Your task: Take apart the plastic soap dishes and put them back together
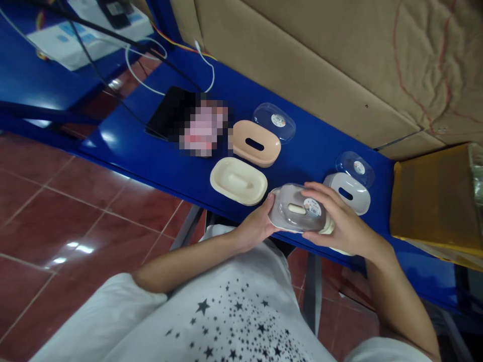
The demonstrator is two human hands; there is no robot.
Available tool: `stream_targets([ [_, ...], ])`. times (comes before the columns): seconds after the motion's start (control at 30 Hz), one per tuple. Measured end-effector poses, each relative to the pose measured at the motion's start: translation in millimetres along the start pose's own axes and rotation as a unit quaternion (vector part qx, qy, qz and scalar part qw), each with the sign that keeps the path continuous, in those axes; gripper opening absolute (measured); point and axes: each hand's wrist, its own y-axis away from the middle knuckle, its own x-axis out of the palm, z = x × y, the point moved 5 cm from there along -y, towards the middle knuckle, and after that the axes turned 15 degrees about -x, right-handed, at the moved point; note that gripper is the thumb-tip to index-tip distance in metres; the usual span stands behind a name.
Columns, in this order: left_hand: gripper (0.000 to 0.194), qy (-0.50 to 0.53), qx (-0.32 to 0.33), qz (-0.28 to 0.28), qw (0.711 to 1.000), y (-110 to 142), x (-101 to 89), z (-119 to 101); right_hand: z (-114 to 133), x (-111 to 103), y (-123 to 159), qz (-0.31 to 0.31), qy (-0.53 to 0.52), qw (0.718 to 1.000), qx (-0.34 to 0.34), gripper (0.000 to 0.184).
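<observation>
Near the table's front edge, both hands hold a soap box [290, 211] with a clear lid, a small cream handle and a round sticker. My left hand [258, 221] grips its left end, thumb on the rim. My right hand [337, 218] is curled around the lid's right side. Just left of it lies a cream soap box base [238, 182], with a peach soap box tray [257, 143] with a dark oval slot behind that. A pale grey soap tray [350, 193] sits past my right hand. Another cream piece [341, 251] is partly hidden beneath that hand.
Two clear lids, one [274, 122] behind the peach tray and another [354, 169] behind the grey one, lie on the blue table [302, 151]. A black object [166, 113] is at left beside a blurred patch. A yellow-taped carton [430, 201] stands right; cardboard [294, 65] lines the back.
</observation>
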Motion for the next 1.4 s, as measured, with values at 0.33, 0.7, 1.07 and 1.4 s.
stream_targets([
  [0.33,0.065,0.02,0.01,-0.015,1.0,0,-4.7,-3,15,13,-9,-0.015,0.09,0.995,-0.044,0.091],
  [0.7,0.03,-0.431,0.177,-0.172,0.868,68,8.2,-37,-85,-24,-45,-0.069,0.175,0.982,0.016,0.085],
  [1.07,0.031,-0.752,0.298,-0.416,0.414,118,-40.9,-88,-28,11,-93,-0.037,0.269,0.959,-0.085,0.071],
  [1.4,0.057,-0.303,0.36,-0.4,0.787,129,-46.6,-91,31,79,-120,-0.013,0.221,0.948,-0.23,0.026],
])
